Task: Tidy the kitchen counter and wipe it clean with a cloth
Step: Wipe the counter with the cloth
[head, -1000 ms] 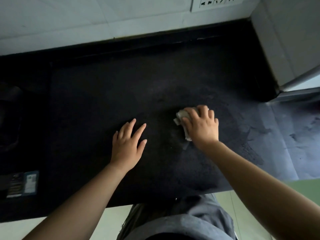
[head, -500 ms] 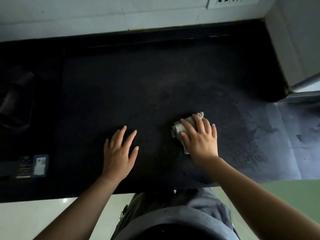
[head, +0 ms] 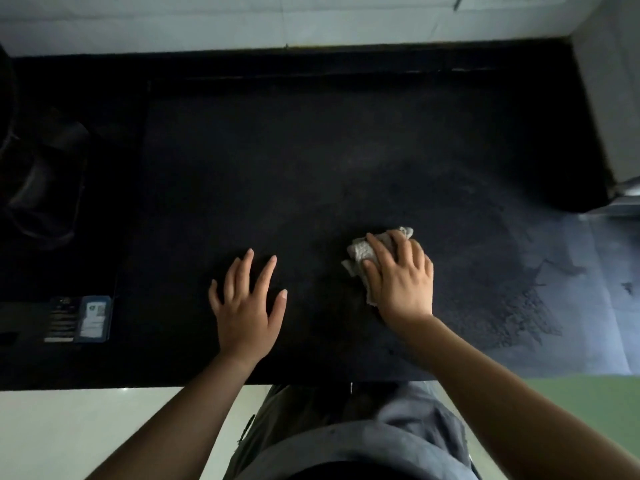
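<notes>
Cloth under right hand, left hand flat beside

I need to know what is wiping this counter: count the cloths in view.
1. The crumpled pale grey cloth lies on the black counter, pressed under the right hand. Others could sit unseen in the dark left end.

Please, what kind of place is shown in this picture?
Probably a kitchen. A dark stone-like counter runs along a pale tiled wall, and the right hand presses a crumpled cloth on it, while the left hand rests flat.
</notes>
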Demonstrator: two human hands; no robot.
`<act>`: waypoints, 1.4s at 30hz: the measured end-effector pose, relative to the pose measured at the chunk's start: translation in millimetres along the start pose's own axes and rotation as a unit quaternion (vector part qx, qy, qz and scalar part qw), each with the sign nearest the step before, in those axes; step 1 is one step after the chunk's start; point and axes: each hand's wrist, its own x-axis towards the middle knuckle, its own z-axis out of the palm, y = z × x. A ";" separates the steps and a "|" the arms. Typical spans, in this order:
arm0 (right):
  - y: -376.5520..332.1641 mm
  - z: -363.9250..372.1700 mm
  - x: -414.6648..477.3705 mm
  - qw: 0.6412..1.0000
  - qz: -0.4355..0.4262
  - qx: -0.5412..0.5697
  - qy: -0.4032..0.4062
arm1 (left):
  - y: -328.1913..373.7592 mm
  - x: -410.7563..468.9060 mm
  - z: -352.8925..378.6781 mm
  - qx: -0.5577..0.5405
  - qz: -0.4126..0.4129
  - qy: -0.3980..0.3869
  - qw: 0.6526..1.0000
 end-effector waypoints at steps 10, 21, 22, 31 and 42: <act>-76.7 14.8 60.4 0.999 -0.019 0.022 -0.023 | -0.5 1.9 1.8 0.007 0.003 0.000 1.000; -51.0 6.3 45.0 0.999 0.002 0.028 -0.020 | -2.0 1.1 1.5 0.003 0.006 0.002 1.000; -59.1 7.0 55.9 0.999 0.030 0.035 -0.020 | -2.2 1.3 1.8 0.005 0.007 0.001 1.000; -59.1 11.1 15.9 0.994 -0.105 -0.004 -0.045 | -1.1 0.9 1.3 0.000 0.005 0.012 1.000; 42.5 -20.8 5.3 0.997 0.077 0.010 0.014 | 5.9 -3.0 -7.8 -0.024 -0.006 -0.006 1.000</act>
